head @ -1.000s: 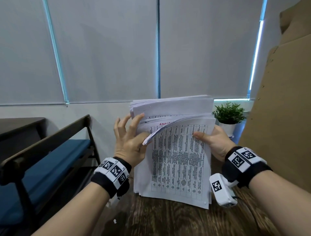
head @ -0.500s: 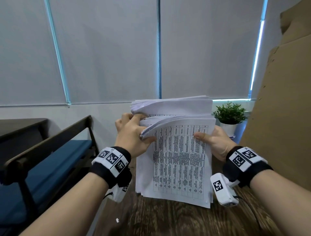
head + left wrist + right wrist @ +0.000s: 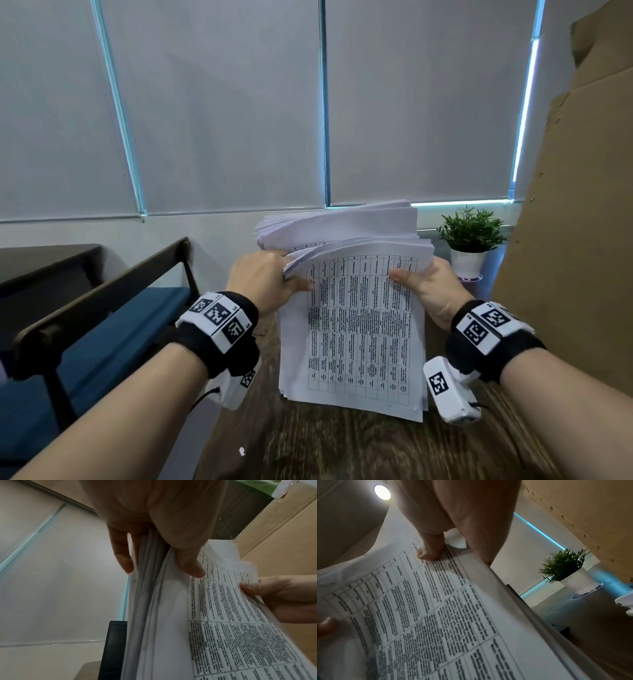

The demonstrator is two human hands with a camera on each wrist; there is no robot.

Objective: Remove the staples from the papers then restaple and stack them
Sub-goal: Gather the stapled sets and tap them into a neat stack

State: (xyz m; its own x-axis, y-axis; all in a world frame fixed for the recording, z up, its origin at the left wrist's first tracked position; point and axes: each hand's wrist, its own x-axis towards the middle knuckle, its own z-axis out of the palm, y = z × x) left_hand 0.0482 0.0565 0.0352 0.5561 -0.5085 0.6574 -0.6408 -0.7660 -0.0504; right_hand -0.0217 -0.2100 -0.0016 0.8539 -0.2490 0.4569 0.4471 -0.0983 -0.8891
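I have the stack of papers (image 3: 356, 329) standing nearly upright on its bottom edge on the dark wooden worktop (image 3: 342, 445), printed table facing me. My left hand (image 3: 263, 277) is at the stack's upper left corner, its grip closed on a front bundle of sheets: from the left wrist view the thumb (image 3: 190, 562) lies on the printed face while the fingers (image 3: 122, 555) reach behind the bundle, and the sheets curl forward away from the rest of the stack behind. My right hand (image 3: 435, 291) holds the stack's right edge near the top, grip closed on it, thumb (image 3: 429, 550) pressed on the front page and fingers hidden behind the paper. The top of the stack fans open into separate bundles. I cannot make out any staple in these views.

Behind the stack to the right, a small potted plant (image 3: 471, 240) stands in a white pot by the window blinds (image 3: 222, 102). Tall brown cardboard (image 3: 575, 240) fills the right side. To the left sits a dark-framed bench with a blue cushion (image 3: 102, 342). A small white scrap (image 3: 242, 451) lies on the worktop's near edge
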